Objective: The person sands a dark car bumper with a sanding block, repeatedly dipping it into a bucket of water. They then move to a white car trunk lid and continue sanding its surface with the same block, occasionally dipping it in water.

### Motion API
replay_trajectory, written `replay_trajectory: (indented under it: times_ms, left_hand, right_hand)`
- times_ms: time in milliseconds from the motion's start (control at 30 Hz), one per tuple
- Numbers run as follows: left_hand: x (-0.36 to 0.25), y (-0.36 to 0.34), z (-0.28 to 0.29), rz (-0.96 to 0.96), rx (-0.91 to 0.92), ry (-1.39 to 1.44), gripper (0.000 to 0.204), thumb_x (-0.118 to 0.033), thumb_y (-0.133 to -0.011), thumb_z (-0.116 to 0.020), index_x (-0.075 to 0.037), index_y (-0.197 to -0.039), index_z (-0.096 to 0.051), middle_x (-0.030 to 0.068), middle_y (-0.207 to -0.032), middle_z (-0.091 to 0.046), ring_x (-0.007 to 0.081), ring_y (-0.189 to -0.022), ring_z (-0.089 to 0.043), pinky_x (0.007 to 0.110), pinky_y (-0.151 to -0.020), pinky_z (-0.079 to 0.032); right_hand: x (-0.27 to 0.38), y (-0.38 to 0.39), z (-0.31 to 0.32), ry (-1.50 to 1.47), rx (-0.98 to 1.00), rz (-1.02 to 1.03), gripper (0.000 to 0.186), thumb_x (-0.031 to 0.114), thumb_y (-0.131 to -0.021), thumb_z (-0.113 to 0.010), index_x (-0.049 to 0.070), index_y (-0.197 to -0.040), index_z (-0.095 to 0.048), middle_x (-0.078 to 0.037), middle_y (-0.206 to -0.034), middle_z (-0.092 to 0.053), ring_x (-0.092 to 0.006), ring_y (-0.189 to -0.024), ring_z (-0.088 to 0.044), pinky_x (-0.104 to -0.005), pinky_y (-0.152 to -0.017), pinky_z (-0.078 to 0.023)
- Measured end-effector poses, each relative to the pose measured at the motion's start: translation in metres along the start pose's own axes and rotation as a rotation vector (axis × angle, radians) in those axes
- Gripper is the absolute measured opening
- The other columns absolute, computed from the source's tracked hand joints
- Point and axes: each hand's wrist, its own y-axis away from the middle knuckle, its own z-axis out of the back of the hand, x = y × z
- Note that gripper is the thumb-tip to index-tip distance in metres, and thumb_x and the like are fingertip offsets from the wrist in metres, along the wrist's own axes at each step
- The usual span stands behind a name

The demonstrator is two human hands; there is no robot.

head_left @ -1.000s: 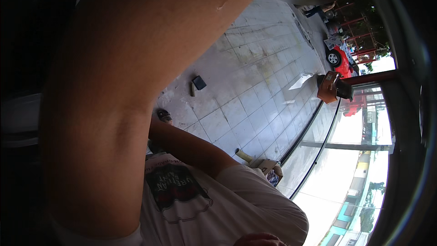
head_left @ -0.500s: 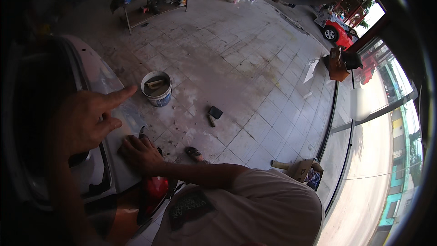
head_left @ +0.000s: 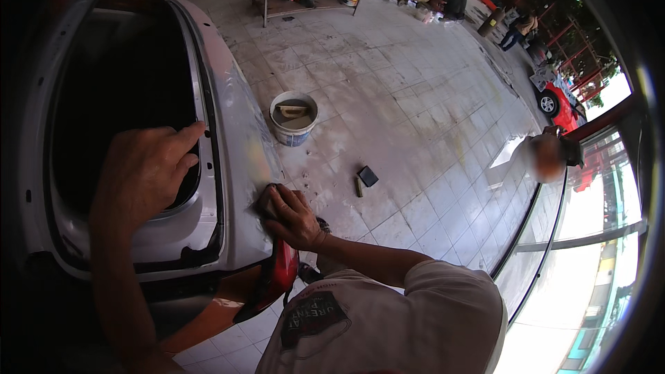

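My right hand is closed round a small dark sanding block, pressed against the rear corner panel of a light-coloured car, just above its red tail lamp. Pale, patchy marks show on that panel. Over the dark rear window, my left hand has its index finger and thumb stretched out and nothing in it. The index fingertip overlaps the window's edge trim; whether it touches cannot be told. Its other fingers are partly hidden.
Right of the car stands a bucket with a light-coloured block in it. A black pad and a narrow strip lie on the tiled floor. Farther off are a workbench, a crouching person and a red car.
The view has swung, so the car and bucket sit farther right. My right hand has slid toward the panel's outer edge, exposing the block. My left hand now overlaps the window more.
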Motion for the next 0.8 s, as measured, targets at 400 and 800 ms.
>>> replay_trajectory:
  times_ms: [400,800]
  left_hand:
    - [0.032,0.009,-0.004,-0.197,-0.26,-0.11,0.036,-0.019,-0.098,-0.078,-0.007,-0.131,-0.076,0.0146,-0.108,-0.081,0.0288,-0.092,-0.08,0.041,-0.086,-0.064]
    - [0.023,0.031,-0.011,-0.13,-0.101,0.0,0.036,-0.019,-0.097,-0.077,-0.007,-0.131,-0.076,0.0134,-0.1,-0.078,0.0314,-0.09,-0.074,0.046,-0.088,-0.059]
  right_hand:
    - [0.026,0.01,-0.004,0.083,0.083,-0.111,0.075,0.025,-0.096,-0.076,0.0,-0.161,-0.048,-0.03,-0.154,-0.055,-0.0485,-0.135,-0.056,-0.052,-0.113,-0.048]
    - [0.036,-0.042,-0.002,0.059,0.044,0.068,0.076,0.032,-0.093,-0.081,0.005,-0.158,-0.054,-0.031,-0.149,-0.058,-0.0511,-0.12,-0.061,-0.0545,-0.106,-0.051]
